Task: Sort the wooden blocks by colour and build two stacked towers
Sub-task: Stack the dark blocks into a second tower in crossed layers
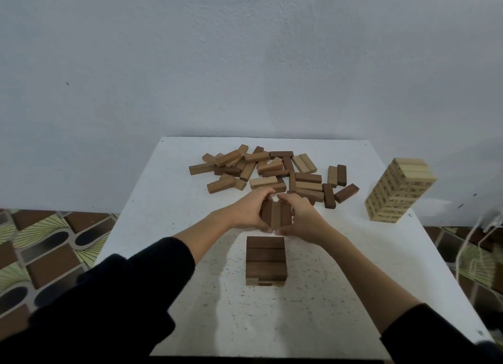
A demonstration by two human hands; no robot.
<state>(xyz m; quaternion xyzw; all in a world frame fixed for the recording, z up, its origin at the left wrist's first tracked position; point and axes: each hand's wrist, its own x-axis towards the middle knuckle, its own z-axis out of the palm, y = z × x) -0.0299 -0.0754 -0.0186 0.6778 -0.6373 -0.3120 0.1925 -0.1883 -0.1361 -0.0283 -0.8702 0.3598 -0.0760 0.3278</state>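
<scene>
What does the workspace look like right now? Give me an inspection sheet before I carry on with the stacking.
Surface: white speckled table, set against a pale wall.
Job's things: short dark block tower near the front; tall pale block tower at the right edge; three-block layer held between the hands; loose block pile at the back, dark and pale mixed.
Clutter: nothing seen.
Grippers: left hand and right hand both grip the three-block layer, just beyond the dark tower.
Cables: pale cords hang off the table's right side.
Surroundings: patterned floor on both sides.
</scene>
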